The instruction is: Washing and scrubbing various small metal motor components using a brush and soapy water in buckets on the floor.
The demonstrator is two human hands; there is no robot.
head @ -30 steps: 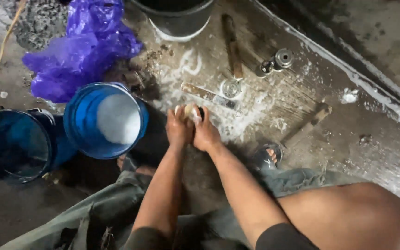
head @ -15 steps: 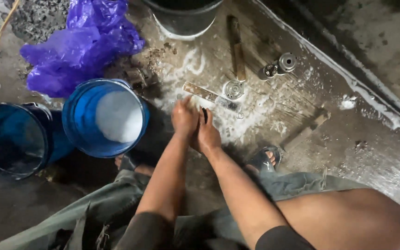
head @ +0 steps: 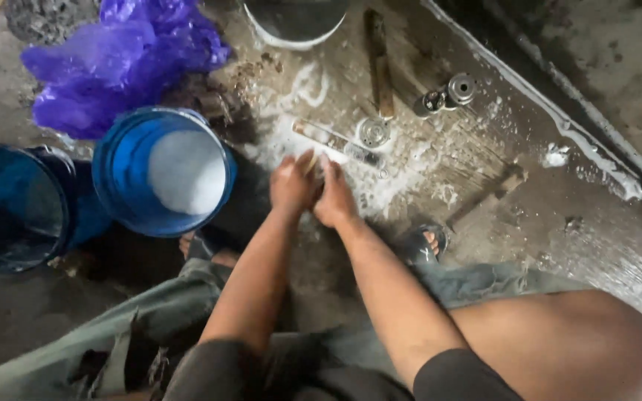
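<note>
Nearest the camera: bent knees in grey-green trousers [head: 113, 334], one bare knee at lower right, both forearms running forward between them. A sandalled foot [head: 421, 245] sits just right of the right forearm, another foot partly hidden under the left arm.

Left hand [head: 291, 186] and right hand [head: 334, 197] meet over the wet floor [head: 484, 245], palms pressed together around a small pale object [head: 312, 165]. Only a sliver of it shows between the fingers near the top of both hands, so shape unclear. Each grip is curled tight against it, and the object sits right in the middle of the two grips, not on the floor.

Left of the hands: blue bucket [head: 161, 171] holding white foam or powder, rim just beside the left wrist. Second, darker blue bucket [head: 16, 204] touches it further left. Little free room on that side.

Just beyond the fingertips: a long flat tool [head: 336, 141] lying in white residue, a round metal cap [head: 373, 132] near its end. Right side more open, only a wooden-handled tool [head: 488, 194] lying there.

Further out: a brown bar [head: 379, 63], two small metal cylinders [head: 447, 93], purple plastic bag [head: 124, 59] at upper left, a dark pail [head: 295, 22] at the top edge. A raised concrete edge [head: 544, 111] runs diagonally along the right, closing that side.
</note>
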